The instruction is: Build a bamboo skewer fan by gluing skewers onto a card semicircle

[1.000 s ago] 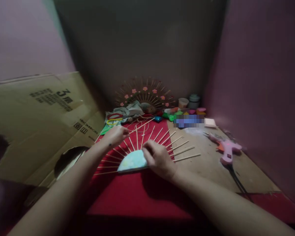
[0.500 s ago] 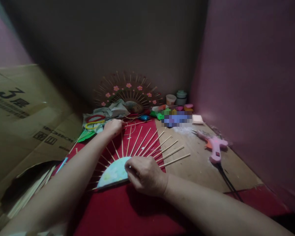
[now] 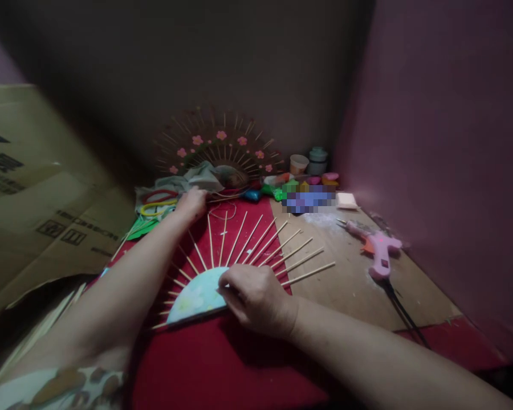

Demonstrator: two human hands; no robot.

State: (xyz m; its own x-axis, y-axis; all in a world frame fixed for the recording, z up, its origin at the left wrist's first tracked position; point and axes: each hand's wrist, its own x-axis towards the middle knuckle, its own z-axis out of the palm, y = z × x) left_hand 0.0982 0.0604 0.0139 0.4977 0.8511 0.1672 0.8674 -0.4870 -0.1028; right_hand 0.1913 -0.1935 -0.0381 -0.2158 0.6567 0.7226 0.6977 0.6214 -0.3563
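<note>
A light-blue half-disc with faint flowers lies on the red cloth, thin wooden sticks fanning out from its curved edge. My right hand is closed over the disc's right part, fingertips pinched; what is between them is too small to make out. My left hand reaches to the back of the cloth, beside the scissors and a grey cloth. Its fingers are mostly hidden, so its hold is unclear. A thin looped cord lies just right of it.
A pink glue gun with a black cable rests on the brown board at right. Behind are a flowered stick fan, colourful packets, a cup and a jar. A cardboard box stands left.
My left hand has moved slightly further back, and the thin stick or cord near it has shifted. My right hand keeps its pinch over the disc. The whole view has tilted a little.
</note>
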